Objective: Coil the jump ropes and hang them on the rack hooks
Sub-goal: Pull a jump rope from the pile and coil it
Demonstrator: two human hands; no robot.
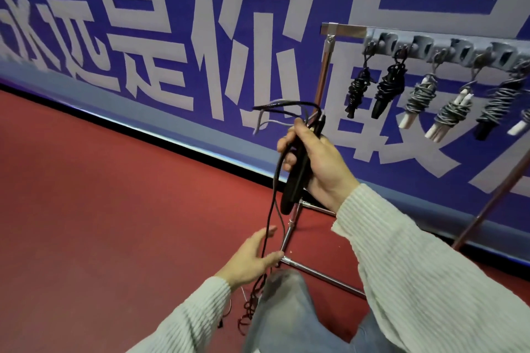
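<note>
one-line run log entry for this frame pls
right hand: grips black rope handles | left hand: open, touching hanging cord | rack: several coiled ropes hung | stage: coiling not started

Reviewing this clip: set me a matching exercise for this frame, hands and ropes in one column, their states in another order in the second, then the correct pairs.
Column one:
1. right hand
2. left hand
3. leftmost black rope bundle
4. loose cord on the floor

Column two:
A. hangs coiled on the rack
B. grips two black handles together
C. lies tangled, uncoiled
D. fingers open around the hanging cord

Pairs: 1-B, 2-D, 3-A, 4-C
</note>
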